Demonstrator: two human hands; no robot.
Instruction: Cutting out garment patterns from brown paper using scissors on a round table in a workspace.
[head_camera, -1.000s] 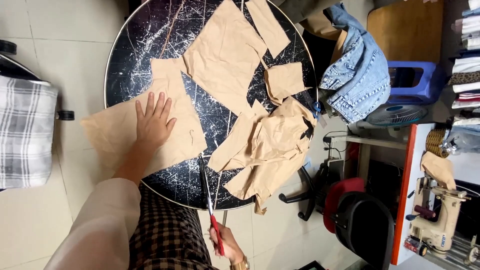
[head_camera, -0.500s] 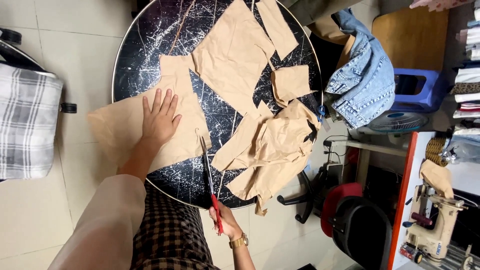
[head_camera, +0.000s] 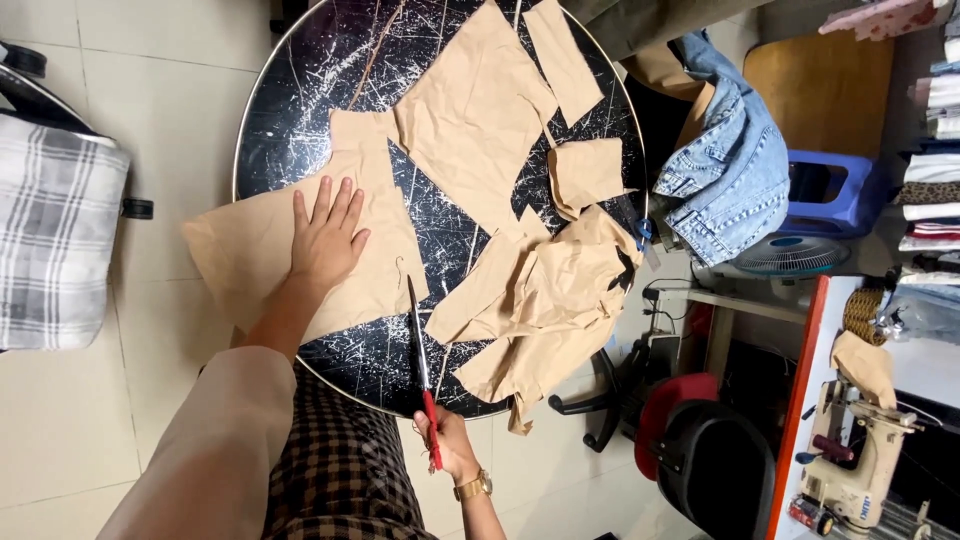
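Clearly the tan fabric panel (head_camera: 300, 262) is thin, light and limp: it lies flat on the round black table (head_camera: 290, 110) while its outer part droops over the table's rim toward the tiled floor, so it would likely slide or bunch if nothing held it. The left hand (head_camera: 325, 238) rests on it with palm down and fingers spread, pinning the cloth to the tabletop just beside the cutting line. The right hand (head_camera: 447, 447) is wrapped around the red handles of the scissors (head_camera: 421, 360), whose long blades reach up along the panel's near edge with the tip at the cloth. Being so soft, the panel is best held flat under a broad palm close to the blades, not pinched at a corner. Other cut tan pieces (head_camera: 480, 110) and a crumpled tan heap (head_camera: 545, 300) lie further across the table, apart from the panel.
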